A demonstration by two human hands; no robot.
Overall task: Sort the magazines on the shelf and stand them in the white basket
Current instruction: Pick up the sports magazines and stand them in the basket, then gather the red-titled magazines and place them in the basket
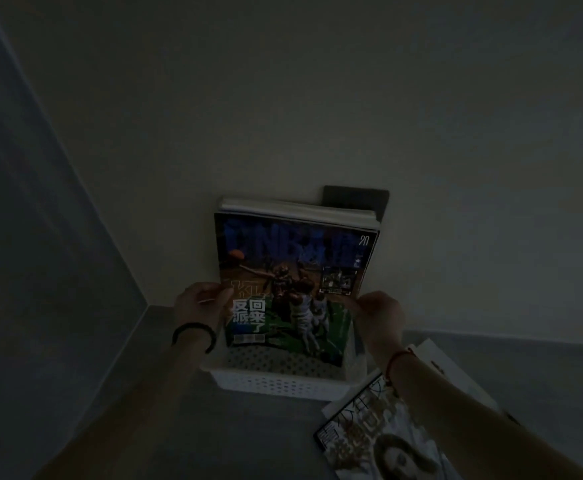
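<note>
A: White perforated plastic: the white basket is set on the shelf, close against the wall. One basketball magazine is stood in it, cover outward, leaned back on a stack of further magazines behind it. How is it held?

B: It is pinched at both side edges. The left hand is closed on the left edge, thumb laid on the cover; the right hand is closed on the right edge in the same manner. The lower edge appears to be inside the basket, though contact with the floor of the basket cannot be told in this dim light.

A: Items outstanding?

B: A portrait-cover magazine is laid flat on the shelf, in front of the basket and to its right, with a pale item partly hidden under the right forearm. Neither is yet sorted.

A: Risks to be entered?

B: Three are judged likely. If the grip is released before the lower edge is seated, the limp magazine may be buckled or slid forward and down. Since the basket walls are low against the tall pages, the stack behind may be toppled forward once support is withdrawn. The light basket itself may be pushed or tipped if the magazines are pressed back too hard.
</note>
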